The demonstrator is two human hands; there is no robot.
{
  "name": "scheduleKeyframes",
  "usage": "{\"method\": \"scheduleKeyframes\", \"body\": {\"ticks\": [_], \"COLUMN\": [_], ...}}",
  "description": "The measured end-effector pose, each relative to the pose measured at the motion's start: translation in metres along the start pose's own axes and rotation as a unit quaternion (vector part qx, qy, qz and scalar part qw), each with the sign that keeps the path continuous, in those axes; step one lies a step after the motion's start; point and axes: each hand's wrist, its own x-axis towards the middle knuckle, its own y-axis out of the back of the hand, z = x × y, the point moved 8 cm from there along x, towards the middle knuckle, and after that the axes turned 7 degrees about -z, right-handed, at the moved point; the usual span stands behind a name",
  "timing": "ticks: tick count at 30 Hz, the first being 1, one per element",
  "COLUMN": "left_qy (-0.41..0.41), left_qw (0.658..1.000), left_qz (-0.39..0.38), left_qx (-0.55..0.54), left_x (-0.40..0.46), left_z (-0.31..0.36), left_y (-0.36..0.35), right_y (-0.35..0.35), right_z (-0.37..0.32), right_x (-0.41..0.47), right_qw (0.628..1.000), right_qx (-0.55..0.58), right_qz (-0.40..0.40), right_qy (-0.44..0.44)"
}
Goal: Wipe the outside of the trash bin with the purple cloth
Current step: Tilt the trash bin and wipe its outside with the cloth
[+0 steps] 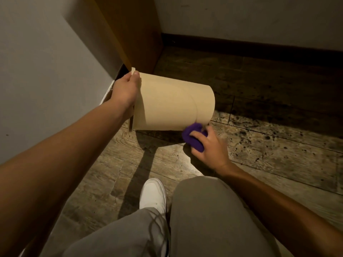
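The person is crouched in a corner, and the tan bin (172,102) is off the floor, tipped right over on its side so that its closed bottom points to the right and its open rim faces left. The left hand (126,91) has it by that rim: the thumb lies along the outer edge near the top, and the other fingers go round the lip and out of sight, so the hand is clenched on the rim and carries the bin.

The right hand (209,145) is low and to the right, below the bin's bottom end. Its fingers are curled around a bunched purple cloth (194,135), gripping it in a wad. The cloth sticks out past the fingertips (194,134) toward the bin, and its upper edge meets the bin's lower side, close to the bottom end. The fingers themselves stay clear of the bin, with the cloth between them and it.

Beneath all this is a wood-patterned floor (259,145), bright near the hands and dark and speckled farther back. A pale wall (37,71) runs along the left, with a brown wooden panel (130,30) standing in the corner behind the bin. Lower down I can see grey trousers (207,216) over bent knees and one white shoe (153,193) planted on the floor.
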Motion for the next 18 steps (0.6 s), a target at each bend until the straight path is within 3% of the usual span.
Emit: {"method": "scheduleKeyframes", "body": {"ticks": [3, 8, 11, 15, 18], "left_qy": [-0.015, -0.06, -0.053, 0.007, 0.013], "left_qw": [1.0, 0.997, 0.998, 0.989, 0.983], "left_qz": [-0.014, -0.01, -0.028, -0.134, -0.163], "left_qx": [0.023, 0.046, 0.026, -0.063, -0.085], "left_x": [-0.004, -0.007, -0.011, -0.019, -0.027], "left_z": [-0.004, -0.002, 0.006, 0.005, 0.003], "left_y": [-0.004, -0.006, -0.006, -0.017, -0.023], "right_y": [-0.03, -0.001, 0.039, 0.098, 0.134], "right_z": [0.002, -0.013, -0.021, -0.035, -0.061], "right_x": [-0.002, -0.004, 0.005, 0.025, 0.052], "right_qw": [0.994, 0.993, 0.993, 0.981, 0.969], "right_qx": [0.008, 0.079, 0.105, 0.192, 0.229], "right_qz": [-0.104, -0.085, -0.052, 0.04, 0.095], "right_qy": [-0.028, -0.021, -0.017, -0.01, 0.013]}}
